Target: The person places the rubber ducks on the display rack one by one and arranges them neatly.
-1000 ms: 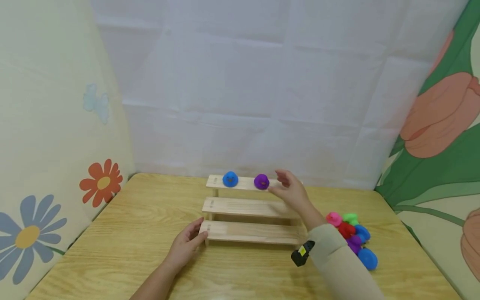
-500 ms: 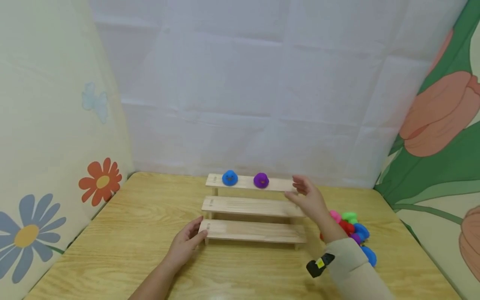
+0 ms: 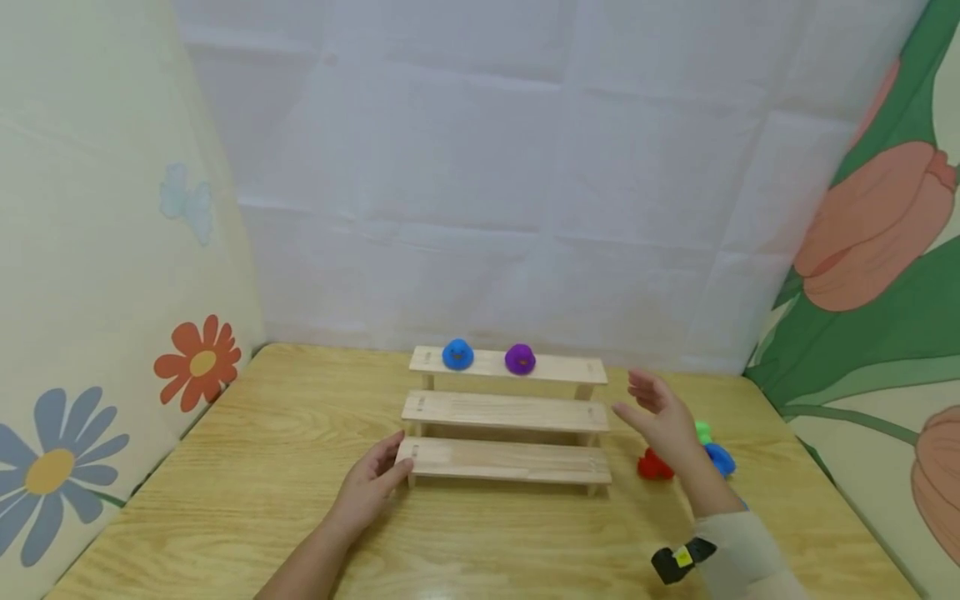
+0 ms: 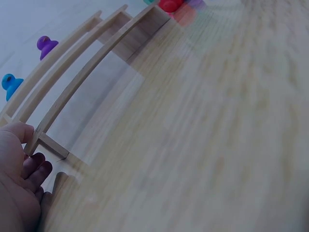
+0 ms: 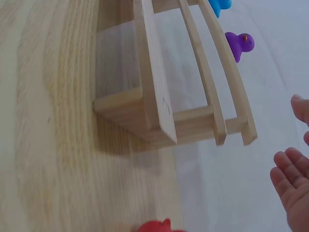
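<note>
A three-tier wooden display stand (image 3: pixel 506 460) sits on the table, its steps rising toward the back. On the top step are a blue rubber duck (image 3: pixel 457 355) and, to its right, a purple rubber duck (image 3: pixel 520 359). My left hand (image 3: pixel 369 482) holds the left end of the lowest step, thumb and fingers about the board's end in the left wrist view. Off the stand's right side, my right hand (image 3: pixel 662 418) hovers with nothing in it, fingers loosely spread. Beyond its forearm lies a pile of ducks, partly hidden, with a red duck (image 3: pixel 655 465) at the near left.
A blue duck (image 3: pixel 720 459) and a green duck (image 3: pixel 702 432) show beside the right forearm. A white cloth backdrop (image 3: pixel 480 183) hangs behind the wooden table (image 3: pixel 300 400). Flower-printed panels stand at left and right.
My right hand has moved away from beside the purple duck, rightward and down past the stand's end, toward the duck pile. The left hand stays at the stand's left end.
</note>
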The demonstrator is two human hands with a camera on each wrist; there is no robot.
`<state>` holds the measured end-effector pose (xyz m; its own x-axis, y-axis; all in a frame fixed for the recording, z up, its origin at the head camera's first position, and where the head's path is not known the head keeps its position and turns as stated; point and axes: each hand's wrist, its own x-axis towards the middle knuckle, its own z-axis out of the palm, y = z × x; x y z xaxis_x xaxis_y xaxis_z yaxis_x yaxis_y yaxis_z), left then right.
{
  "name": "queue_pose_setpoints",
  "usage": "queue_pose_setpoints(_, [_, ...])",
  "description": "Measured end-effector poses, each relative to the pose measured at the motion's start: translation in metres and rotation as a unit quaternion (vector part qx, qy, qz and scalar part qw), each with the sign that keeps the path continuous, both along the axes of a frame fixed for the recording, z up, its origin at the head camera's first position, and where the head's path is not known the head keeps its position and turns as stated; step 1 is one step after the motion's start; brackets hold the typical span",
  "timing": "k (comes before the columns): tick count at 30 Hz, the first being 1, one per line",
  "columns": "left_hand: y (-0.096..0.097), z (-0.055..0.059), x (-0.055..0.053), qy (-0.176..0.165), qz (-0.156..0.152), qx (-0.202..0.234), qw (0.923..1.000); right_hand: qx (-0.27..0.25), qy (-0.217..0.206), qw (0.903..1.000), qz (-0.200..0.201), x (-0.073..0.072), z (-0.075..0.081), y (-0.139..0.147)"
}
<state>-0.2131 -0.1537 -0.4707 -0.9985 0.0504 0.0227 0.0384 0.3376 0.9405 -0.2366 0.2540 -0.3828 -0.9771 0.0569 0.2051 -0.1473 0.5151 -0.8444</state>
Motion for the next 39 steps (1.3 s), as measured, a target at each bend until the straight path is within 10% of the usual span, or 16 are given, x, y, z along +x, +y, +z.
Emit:
queue_pose_setpoints(21, [0.0, -0.002, -0.002, -0.002, 0.0, 0.0, 1.0, 0.023, -0.005, 0.997, -0.073, 0.049, -0.015, 0.052])
queue_pose_setpoints(39, [-0.001, -0.002, -0.004, -0.007, 0.006, -0.004, 0.9999, 0.07, -0.088, 0.9869, -0.116, 0.076, -0.031, 0.084])
